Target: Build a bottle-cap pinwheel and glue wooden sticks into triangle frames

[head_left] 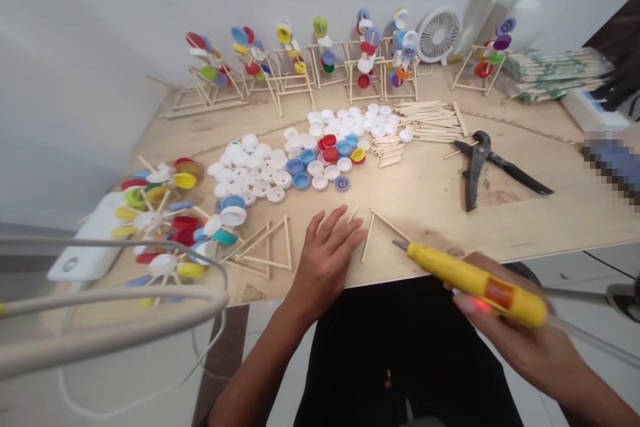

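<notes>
My right hand point(520, 340) is wrapped round a yellow hot glue gun point(475, 283), a straight one with a red light glowing near my thumb. Its metal tip points left, close to the end of a thin wooden stick point(393, 225). That stick meets a second stick point(368, 237) at a corner, making an open V on the table. My left hand point(330, 257) lies palm down just left of the V, fingers stretched out. A short bit of stick point(353, 213) shows by its fingertips; whether they touch it I cannot tell. Left of this hand are glued stick triangles point(267, 257).
White bottle caps point(250, 167) and coloured caps point(330, 155) lie mid-table beside loose sticks point(430, 121). Black pliers point(483, 163) rest at right. Cap wheels on stick stands point(367, 67) line the back near a small fan point(439, 35). A pale cable point(125, 320) loops across the left foreground.
</notes>
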A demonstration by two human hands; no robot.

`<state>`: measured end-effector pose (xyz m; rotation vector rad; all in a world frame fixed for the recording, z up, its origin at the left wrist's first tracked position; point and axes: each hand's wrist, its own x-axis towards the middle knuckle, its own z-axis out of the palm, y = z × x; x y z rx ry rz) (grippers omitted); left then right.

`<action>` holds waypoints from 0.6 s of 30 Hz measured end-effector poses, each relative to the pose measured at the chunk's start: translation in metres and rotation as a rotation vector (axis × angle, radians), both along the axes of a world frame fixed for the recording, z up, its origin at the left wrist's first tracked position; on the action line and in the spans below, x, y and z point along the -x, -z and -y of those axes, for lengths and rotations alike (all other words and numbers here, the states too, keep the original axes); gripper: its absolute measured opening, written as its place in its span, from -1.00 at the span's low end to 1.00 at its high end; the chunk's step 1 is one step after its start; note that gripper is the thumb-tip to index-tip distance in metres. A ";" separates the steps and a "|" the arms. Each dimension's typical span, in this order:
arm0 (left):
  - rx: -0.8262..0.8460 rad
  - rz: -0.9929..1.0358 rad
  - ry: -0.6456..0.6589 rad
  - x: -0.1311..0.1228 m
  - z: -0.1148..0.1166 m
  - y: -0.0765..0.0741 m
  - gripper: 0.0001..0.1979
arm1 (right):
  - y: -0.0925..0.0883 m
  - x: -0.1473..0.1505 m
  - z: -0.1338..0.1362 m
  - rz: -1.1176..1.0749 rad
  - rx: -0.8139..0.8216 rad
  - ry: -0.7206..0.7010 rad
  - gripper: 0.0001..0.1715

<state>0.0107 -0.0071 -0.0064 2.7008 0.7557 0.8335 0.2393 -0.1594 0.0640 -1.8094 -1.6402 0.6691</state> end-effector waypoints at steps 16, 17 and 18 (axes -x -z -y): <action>-0.048 -0.048 0.077 -0.004 -0.011 0.008 -0.75 | 0.023 0.026 -0.031 0.117 0.177 -0.188 -0.75; -0.047 -0.050 0.079 -0.004 -0.011 0.008 -0.76 | 0.023 0.027 -0.032 0.128 0.170 -0.188 -0.75; -0.046 -0.051 0.080 -0.004 -0.011 0.009 -0.76 | 0.023 0.027 -0.032 0.138 0.164 -0.187 -0.75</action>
